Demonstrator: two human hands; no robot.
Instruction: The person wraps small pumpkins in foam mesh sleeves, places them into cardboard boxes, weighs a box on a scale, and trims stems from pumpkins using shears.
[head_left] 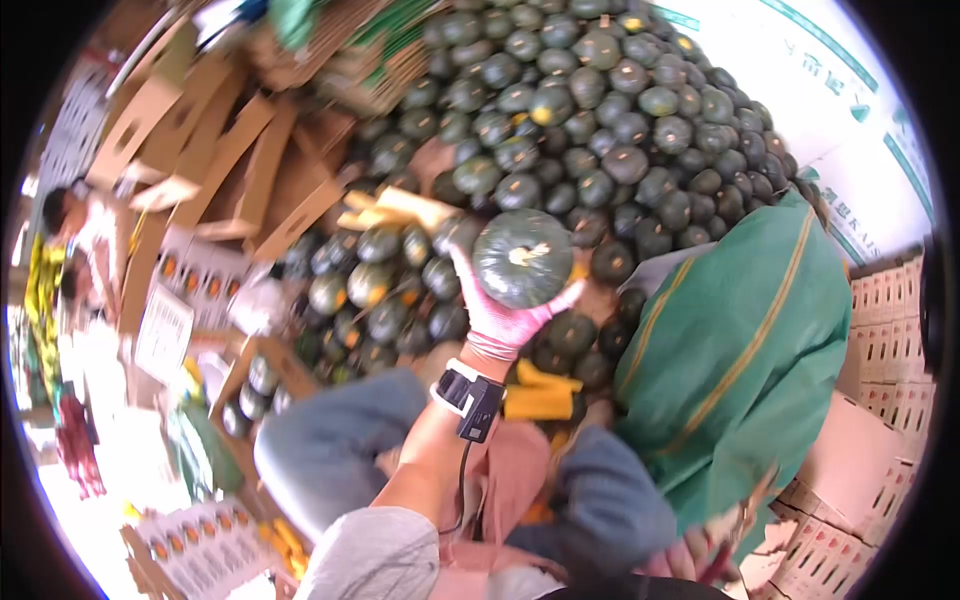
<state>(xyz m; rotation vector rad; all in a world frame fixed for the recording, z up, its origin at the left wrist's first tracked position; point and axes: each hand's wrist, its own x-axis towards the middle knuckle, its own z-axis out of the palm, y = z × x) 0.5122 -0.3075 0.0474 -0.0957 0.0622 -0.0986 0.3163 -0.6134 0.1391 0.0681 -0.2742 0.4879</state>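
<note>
My left hand (500,318), in a pink and white glove, holds a round dark green squash (523,258) from below, with fingers spread around its sides. The squash's pale stem end faces the camera. A black device with a white strap (468,398) is on the left wrist. At the lower right, a blurred pinkish shape (700,548) beside the green cloth appears to be my right hand; its fingers cannot be made out. A large heap of similar squashes (625,165) lies beyond the held one, and a smaller group (385,285) lies to its left.
Open cardboard boxes (225,170) stand at the upper left. A green cloth (745,330) with yellow stripes bulges at the right, near stacked cartons (885,330). Yellow pieces (540,400) lie between my knees. People (95,240) are at the far left.
</note>
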